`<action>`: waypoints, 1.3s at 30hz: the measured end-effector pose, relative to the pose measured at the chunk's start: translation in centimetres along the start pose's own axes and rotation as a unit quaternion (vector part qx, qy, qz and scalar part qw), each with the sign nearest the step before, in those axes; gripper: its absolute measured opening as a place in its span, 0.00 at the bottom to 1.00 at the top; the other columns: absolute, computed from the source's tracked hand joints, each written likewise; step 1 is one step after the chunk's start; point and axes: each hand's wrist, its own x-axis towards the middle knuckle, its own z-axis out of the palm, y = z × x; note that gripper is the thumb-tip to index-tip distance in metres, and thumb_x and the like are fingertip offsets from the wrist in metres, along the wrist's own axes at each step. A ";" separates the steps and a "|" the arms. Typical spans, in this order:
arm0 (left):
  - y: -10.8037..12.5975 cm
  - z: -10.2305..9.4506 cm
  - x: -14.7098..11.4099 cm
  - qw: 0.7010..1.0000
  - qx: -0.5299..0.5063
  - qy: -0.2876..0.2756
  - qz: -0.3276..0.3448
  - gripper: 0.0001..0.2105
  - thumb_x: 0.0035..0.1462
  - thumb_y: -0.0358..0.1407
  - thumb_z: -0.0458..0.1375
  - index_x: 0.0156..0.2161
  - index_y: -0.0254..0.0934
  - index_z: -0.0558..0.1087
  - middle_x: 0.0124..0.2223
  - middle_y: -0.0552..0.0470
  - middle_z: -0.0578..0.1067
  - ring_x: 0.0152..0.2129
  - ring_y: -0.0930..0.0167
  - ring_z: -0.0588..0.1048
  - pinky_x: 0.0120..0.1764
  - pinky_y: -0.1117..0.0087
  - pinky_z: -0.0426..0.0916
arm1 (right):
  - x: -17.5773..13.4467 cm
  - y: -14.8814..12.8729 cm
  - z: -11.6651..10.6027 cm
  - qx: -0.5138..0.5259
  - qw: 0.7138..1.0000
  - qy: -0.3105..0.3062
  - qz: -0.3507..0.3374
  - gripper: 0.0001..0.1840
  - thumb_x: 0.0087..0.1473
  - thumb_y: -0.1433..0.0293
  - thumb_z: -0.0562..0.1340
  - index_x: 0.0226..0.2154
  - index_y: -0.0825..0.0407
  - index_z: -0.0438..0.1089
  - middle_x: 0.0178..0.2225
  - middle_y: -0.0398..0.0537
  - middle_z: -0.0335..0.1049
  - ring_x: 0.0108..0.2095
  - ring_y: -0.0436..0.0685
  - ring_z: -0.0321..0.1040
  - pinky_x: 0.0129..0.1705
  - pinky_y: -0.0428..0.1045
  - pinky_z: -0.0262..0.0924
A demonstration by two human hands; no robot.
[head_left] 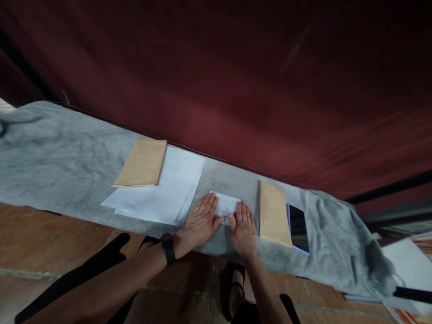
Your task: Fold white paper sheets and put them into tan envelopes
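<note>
A small white folded paper [227,205] lies flat on the grey cloth, between and partly under my two hands. My left hand [201,219], a dark watch on its wrist, rests palm down on the paper's left side with its fingers stretched out. On the right side my right hand [244,229] lies flat too, fingers extended. Both thumbs point inward toward the paper's near edge. To the left are larger white sheets [158,198] with a brown envelope [143,163] on top. Right of my right hand lies another stack of brown envelopes [274,213].
A dark-screened phone [299,228] lies beside the right-hand envelopes. Grey cloth [67,157] covers the long narrow surface, which ends at a dark red wall or panel [236,90]. Below are floor tiles [189,292] and a sandalled foot [237,285]. Papers [410,261] sit at far right.
</note>
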 end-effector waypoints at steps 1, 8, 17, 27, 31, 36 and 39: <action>-0.1 0.0 0.1 1.000 0.004 -0.002 -0.005 0.32 0.68 0.47 0.46 0.66 0.22 0.57 0.69 0.31 0.58 0.68 0.57 0.56 0.67 0.53 0.53 | 0.0 0.1 0.0 0.000 1.000 0.003 0.009 0.33 0.71 0.58 0.42 0.69 0.62 0.49 0.69 0.63 0.51 0.69 0.64 0.47 0.67 0.61 0.49; -0.3 0.0 0.6 0.999 0.027 -0.006 -0.035 0.31 0.67 0.46 0.45 0.66 0.22 0.57 0.69 0.32 0.58 0.68 0.57 0.55 0.66 0.54 0.54 | -0.3 0.3 0.2 -0.012 0.999 0.041 0.019 0.35 0.71 0.56 0.43 0.69 0.62 0.48 0.67 0.66 0.54 0.67 0.67 0.53 0.64 0.62 0.54; -0.7 0.1 0.9 0.997 0.040 -0.007 -0.068 0.30 0.67 0.44 0.45 0.66 0.21 0.58 0.69 0.31 0.59 0.68 0.56 0.55 0.66 0.53 0.54 | -0.5 0.3 0.4 -0.005 0.997 0.064 0.029 0.34 0.71 0.56 0.44 0.69 0.63 0.49 0.66 0.68 0.55 0.66 0.68 0.55 0.62 0.63 0.56; 1.2 0.0 1.4 0.997 0.014 -0.029 0.072 0.29 0.63 0.31 0.45 0.69 0.27 0.55 0.70 0.37 0.58 0.69 0.61 0.51 0.68 0.54 0.50 | 1.3 -2.4 -2.2 0.118 0.991 -0.036 -0.050 0.31 0.71 0.60 0.42 0.69 0.57 0.49 0.70 0.56 0.50 0.70 0.56 0.45 0.69 0.58 0.48; 1.0 0.4 1.9 0.996 0.022 -0.059 0.065 0.29 0.62 0.30 0.45 0.68 0.28 0.55 0.70 0.38 0.58 0.69 0.62 0.52 0.68 0.54 0.48 | 1.3 -3.2 -1.6 0.101 0.993 -0.044 -0.038 0.31 0.72 0.60 0.42 0.68 0.60 0.52 0.69 0.58 0.52 0.69 0.58 0.48 0.69 0.58 0.46; 0.0 0.3 2.5 0.999 0.021 -0.040 0.027 0.27 0.65 0.33 0.43 0.67 0.26 0.59 0.69 0.36 0.60 0.68 0.61 0.56 0.67 0.54 0.51 | 1.0 -2.2 -0.6 0.053 0.999 0.007 -0.008 0.31 0.71 0.60 0.43 0.68 0.61 0.52 0.68 0.63 0.53 0.69 0.62 0.48 0.67 0.62 0.47; -0.4 0.1 2.7 1.000 0.023 -0.019 0.008 0.26 0.67 0.36 0.43 0.66 0.26 0.60 0.68 0.36 0.61 0.67 0.60 0.58 0.67 0.54 0.52 | 0.8 -1.5 -0.4 0.035 0.999 0.022 0.001 0.31 0.71 0.61 0.45 0.68 0.62 0.51 0.68 0.64 0.52 0.69 0.64 0.49 0.67 0.62 0.48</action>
